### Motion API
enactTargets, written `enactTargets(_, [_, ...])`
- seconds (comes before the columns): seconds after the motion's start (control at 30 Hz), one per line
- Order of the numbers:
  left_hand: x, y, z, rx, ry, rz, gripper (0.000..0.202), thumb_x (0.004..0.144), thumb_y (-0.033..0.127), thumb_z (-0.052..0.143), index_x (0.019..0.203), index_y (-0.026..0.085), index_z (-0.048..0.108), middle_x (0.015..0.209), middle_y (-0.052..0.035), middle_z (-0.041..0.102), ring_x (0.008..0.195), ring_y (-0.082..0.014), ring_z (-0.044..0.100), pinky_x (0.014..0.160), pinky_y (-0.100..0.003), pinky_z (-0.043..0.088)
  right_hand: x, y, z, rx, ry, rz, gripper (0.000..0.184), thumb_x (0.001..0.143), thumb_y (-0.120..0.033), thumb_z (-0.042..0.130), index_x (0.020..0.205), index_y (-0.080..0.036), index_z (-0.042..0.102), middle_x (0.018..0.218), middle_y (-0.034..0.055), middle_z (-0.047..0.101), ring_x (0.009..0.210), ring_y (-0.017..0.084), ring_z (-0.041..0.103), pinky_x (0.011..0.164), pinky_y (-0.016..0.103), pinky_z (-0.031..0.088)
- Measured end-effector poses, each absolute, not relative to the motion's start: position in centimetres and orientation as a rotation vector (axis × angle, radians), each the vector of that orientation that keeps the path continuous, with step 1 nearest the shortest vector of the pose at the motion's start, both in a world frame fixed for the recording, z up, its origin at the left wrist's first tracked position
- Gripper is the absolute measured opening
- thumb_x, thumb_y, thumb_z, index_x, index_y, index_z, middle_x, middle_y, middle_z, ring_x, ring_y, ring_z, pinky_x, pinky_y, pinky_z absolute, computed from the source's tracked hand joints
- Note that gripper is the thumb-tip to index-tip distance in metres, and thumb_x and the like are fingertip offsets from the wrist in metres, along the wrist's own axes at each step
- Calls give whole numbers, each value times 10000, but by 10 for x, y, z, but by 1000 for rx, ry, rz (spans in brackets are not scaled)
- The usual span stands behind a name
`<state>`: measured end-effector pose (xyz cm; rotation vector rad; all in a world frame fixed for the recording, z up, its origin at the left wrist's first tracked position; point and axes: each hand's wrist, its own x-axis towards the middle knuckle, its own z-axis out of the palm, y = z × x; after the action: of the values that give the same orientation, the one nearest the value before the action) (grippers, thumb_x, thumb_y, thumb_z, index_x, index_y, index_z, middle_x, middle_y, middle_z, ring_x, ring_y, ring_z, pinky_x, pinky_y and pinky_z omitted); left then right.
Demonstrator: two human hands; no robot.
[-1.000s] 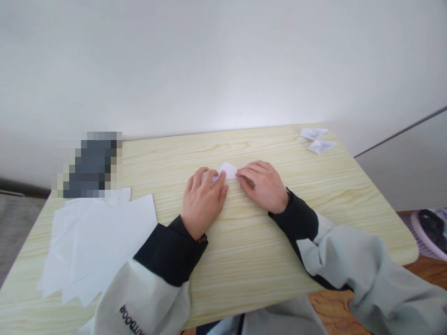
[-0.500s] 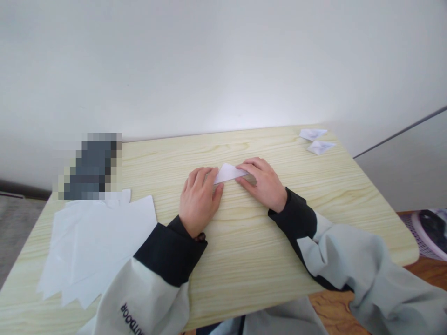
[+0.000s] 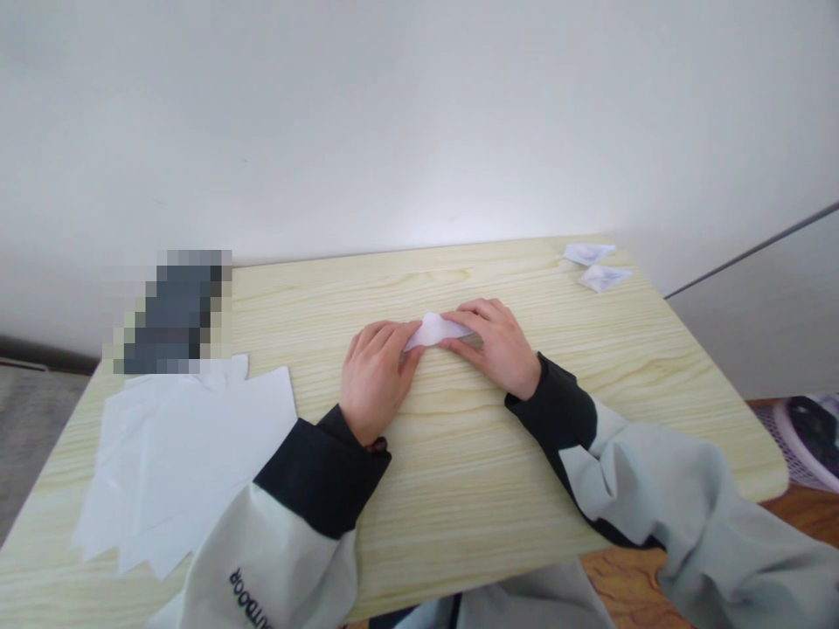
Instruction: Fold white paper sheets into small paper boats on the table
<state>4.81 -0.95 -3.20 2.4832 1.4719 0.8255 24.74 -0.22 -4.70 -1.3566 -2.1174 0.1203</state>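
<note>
A small folded white paper [image 3: 438,330] lies at the middle of the pale wooden table [image 3: 459,454]. My left hand [image 3: 375,376] rests on the table with its fingers bent, the fingertips pressing the paper's left end. My right hand [image 3: 493,344] lies over the paper's right end, fingers curled and pinching its edge. Most of the paper's lower part is hidden under the fingers of both hands. Both arms wear grey sleeves with black cuffs.
A loose pile of white paper sheets [image 3: 183,463] covers the table's left front. Two small folded paper shapes [image 3: 596,266] sit at the far right corner. A blurred dark object [image 3: 171,313] stands at the far left. A white wall runs behind the table.
My fingers have shifted along the folded paper. Its raised tip has been pressed lower and flatter, and my left fingertips have closed onto its left end.
</note>
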Motion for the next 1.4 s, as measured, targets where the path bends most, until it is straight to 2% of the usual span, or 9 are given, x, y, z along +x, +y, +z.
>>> enactTargets(0.47, [47,-7,-33,2405,1385,906,241,895,256,527,1113,176,593,1080,-63,673,1027,-220,587,921,-371,459,246,-2,-45,-1309,-2116,157,407,851,-447,583,1140,-167,638,1063,97,661,998,230,564,909,378,451])
enactTargets(0.67, [47,-5,-32,2108,1273,1072,318,820,251,626,1123,171,574,1065,-61,664,985,-186,621,902,-336,498,246,-2,-44,-1217,-2036,211,387,855,-456,580,1140,-200,631,1069,86,673,1009,227,583,910,384,471])
enactTargets(0.8, [50,-5,-31,1771,1143,1131,421,797,269,660,1190,161,551,1158,-85,652,1054,-191,618,925,-328,511,244,-4,-40,-1163,-1994,319,360,861,-444,582,1129,-209,628,1045,72,685,968,209,606,883,368,486])
enactTargets(0.93, [51,-4,-27,1623,1088,1081,450,767,334,705,1169,159,603,1225,-94,635,1073,-216,622,961,-341,500,243,-5,-37,-1153,-1935,414,358,847,-442,606,1115,-207,627,988,57,700,907,192,622,843,348,498])
enactTargets(1.03, [51,0,-25,1584,1096,1068,441,777,355,696,1171,171,620,1203,-84,650,1025,-215,645,965,-352,496,240,-4,-37,-1173,-1901,460,334,847,-447,603,1080,-211,638,997,55,705,867,181,630,815,334,502])
enactTargets(1.23, [56,15,-28,1531,1031,1175,416,807,369,660,1155,145,621,1211,-108,639,1104,-231,606,962,-357,493,226,1,-37,-1217,-1804,536,273,851,-396,603,1041,-205,647,995,50,716,795,163,648,798,326,509])
enactTargets(1.4, [57,16,-29,1532,1060,1218,395,810,368,656,1129,135,634,1144,-107,665,1089,-224,609,935,-346,507,221,5,-39,-1206,-1726,663,274,835,-385,622,1041,-205,643,927,33,728,825,172,670,805,327,519])
